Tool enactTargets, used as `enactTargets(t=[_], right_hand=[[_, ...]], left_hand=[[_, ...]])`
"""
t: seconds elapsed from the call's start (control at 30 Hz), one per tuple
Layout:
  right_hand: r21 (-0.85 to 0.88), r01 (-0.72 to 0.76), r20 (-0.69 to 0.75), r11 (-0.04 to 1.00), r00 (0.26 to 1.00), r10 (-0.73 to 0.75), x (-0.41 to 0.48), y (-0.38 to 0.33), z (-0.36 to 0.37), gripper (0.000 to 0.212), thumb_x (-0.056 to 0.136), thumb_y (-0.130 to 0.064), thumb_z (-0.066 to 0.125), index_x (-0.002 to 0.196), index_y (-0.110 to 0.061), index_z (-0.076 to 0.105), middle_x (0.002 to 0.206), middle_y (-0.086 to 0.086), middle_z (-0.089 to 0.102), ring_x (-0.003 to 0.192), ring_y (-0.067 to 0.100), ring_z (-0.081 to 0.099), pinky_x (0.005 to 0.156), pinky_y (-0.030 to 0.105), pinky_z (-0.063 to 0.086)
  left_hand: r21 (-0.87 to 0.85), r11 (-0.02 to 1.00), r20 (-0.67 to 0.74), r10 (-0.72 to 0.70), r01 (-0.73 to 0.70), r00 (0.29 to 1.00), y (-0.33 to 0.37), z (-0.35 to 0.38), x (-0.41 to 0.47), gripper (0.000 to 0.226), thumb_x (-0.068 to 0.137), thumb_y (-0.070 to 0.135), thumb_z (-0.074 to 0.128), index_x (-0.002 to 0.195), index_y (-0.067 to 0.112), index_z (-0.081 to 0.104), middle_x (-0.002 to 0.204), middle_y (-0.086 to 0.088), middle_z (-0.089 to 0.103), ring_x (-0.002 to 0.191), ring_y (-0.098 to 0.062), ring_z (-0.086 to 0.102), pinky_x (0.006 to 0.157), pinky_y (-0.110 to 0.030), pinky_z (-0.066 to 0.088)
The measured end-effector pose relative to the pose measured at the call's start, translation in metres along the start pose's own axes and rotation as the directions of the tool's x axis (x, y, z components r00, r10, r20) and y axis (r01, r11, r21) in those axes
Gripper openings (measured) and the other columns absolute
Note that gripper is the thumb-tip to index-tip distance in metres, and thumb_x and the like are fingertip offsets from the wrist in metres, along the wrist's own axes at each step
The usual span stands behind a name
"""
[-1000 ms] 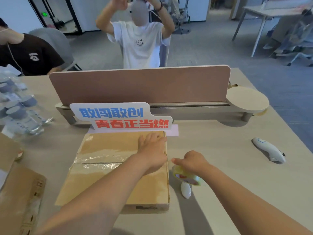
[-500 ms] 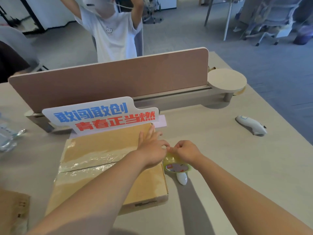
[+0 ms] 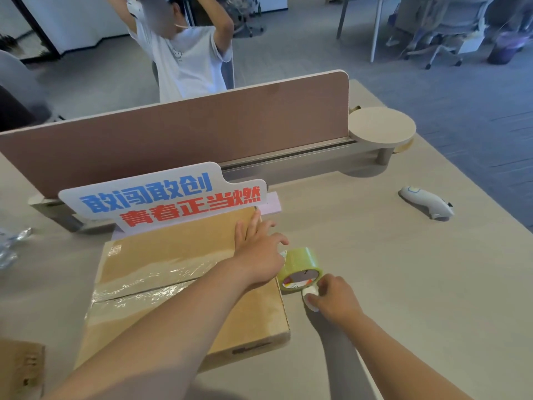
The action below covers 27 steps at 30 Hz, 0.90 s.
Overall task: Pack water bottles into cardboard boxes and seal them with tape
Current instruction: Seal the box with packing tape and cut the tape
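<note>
A closed cardboard box [image 3: 173, 255] lies on the desk, its centre seam covered by a strip of clear tape. My left hand [image 3: 256, 255] rests flat on the box's right edge, fingers spread, its thumb side next to a yellowish roll of clear tape [image 3: 301, 262]. The roll stands on the desk against the box's right side. My right hand [image 3: 336, 298] is just below the roll, fingers closed on a small white cutter [image 3: 310, 298] that touches the desk. No water bottles show.
A printed sign [image 3: 161, 200] stands right behind the box, before a brown desk divider [image 3: 202, 131]. A white handheld device [image 3: 427, 203] lies far right. Flat cardboard [image 3: 20, 368] sits lower left, crumpled plastic wrap [image 3: 8, 246] at the left edge. A person [image 3: 184, 53] stands beyond the divider.
My right hand let go of the tape roll, which now stands beside the box, and closed on the white cutter. My left hand stayed on the box. The view shifted rightward.
</note>
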State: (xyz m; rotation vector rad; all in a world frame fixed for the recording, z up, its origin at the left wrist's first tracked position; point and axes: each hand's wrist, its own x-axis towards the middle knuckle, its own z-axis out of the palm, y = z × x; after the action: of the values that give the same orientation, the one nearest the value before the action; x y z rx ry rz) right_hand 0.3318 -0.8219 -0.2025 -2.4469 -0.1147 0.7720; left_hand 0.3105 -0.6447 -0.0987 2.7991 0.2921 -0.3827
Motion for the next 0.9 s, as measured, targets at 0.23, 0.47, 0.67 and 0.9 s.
enactTargets(t=[0.23,0.47,0.67,0.9], right_hand=[[-0.233,0.008,-0.035,0.973,0.999,-0.016,-0.007,-0.002,0.003,0.045,0.083,-0.035,0.064,0.121,-0.02,0.048,0.121,-0.001,0.054,0.116,0.021,0.051,0.092,0.031,0.043],[0.196,-0.028,-0.112,0.98,0.992,0.05,-0.02,0.013,-0.02,0.013,0.086,-0.024,0.059,0.084,-0.021,0.047,0.082,-0.003,0.057,0.079,0.021,0.055,0.069,0.031,0.043],[0.537,0.061,-0.054,0.842,0.998,-0.037,-0.045,-0.013,-0.051,0.013,0.087,-0.01,0.061,0.078,-0.018,0.059,0.073,-0.004,0.056,0.066,0.012,0.051,0.056,0.02,0.038],[0.75,0.015,0.044,0.662,0.996,-0.073,-0.066,-0.035,-0.08,0.012,0.083,-0.006,0.066,0.077,-0.007,0.056,0.07,0.006,0.063,0.067,0.021,0.059,0.074,0.031,0.046]], left_hand=[[-0.015,0.999,-0.04,0.031,-0.032,0.999,-0.003,0.0,-0.007,0.041,0.096,0.036,0.037,0.136,0.04,0.034,0.16,0.004,0.003,0.145,-0.018,-0.023,0.113,-0.048,-0.018],[0.115,0.982,-0.269,-0.115,0.15,0.956,0.003,0.015,-0.014,0.063,0.094,0.062,0.019,0.149,0.032,0.012,0.161,-0.003,-0.006,0.147,-0.025,-0.012,0.114,-0.055,-0.011],[-0.013,0.992,-0.067,-0.122,0.122,0.99,0.0,0.005,-0.011,0.061,0.095,0.062,0.012,0.151,0.038,0.008,0.159,-0.002,-0.021,0.144,-0.023,-0.025,0.114,-0.053,-0.014],[-0.115,0.989,0.07,-0.085,0.092,0.994,-0.006,-0.016,-0.015,0.054,0.098,0.055,0.009,0.147,0.04,0.027,0.16,0.002,-0.019,0.145,-0.019,-0.024,0.117,-0.048,-0.012]])
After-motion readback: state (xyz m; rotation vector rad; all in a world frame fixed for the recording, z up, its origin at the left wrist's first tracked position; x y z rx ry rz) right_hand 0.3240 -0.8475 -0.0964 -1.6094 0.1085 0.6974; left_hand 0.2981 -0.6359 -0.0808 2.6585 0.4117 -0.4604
